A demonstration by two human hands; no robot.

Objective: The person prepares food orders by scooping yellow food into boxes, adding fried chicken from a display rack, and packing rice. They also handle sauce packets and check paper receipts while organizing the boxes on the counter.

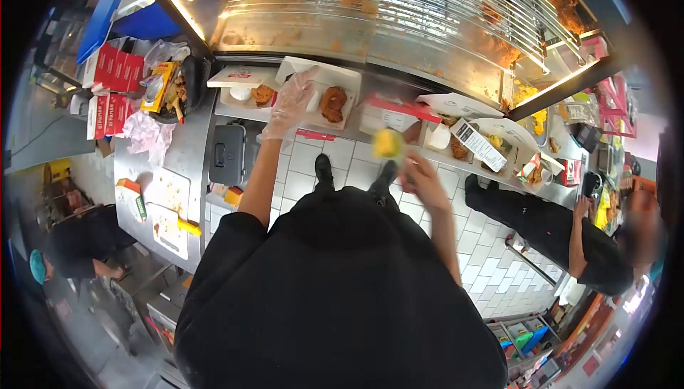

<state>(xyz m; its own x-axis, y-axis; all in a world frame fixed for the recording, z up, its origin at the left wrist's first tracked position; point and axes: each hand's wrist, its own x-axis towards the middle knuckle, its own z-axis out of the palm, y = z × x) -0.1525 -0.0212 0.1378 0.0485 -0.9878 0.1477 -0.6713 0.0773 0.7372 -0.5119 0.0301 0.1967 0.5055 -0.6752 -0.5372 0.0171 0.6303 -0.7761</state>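
Observation:
My left hand (288, 104), in a clear plastic glove, reaches over the left part of an open white box (349, 119), its fingers stretched out toward the raised lid. In that box lie a piece of fried chicken (333, 104) and a white item. Just left stands another open box (223, 97) with chicken and a white round item. My bare right hand (427, 184) is in front of the counter, fingers curled and smeared by motion. By its fingertips is a blurred yellow-green thing (387, 144); I cannot tell what it is.
More food boxes (459, 104) line the counter to the right, one with a printed receipt (479, 144). Behind stands a lit display case (299, 33) with fried chicken on racks. A cutting board (171, 207) and yellow-handled knife (189, 227) lie left. Co-workers (548, 229) stand on both sides.

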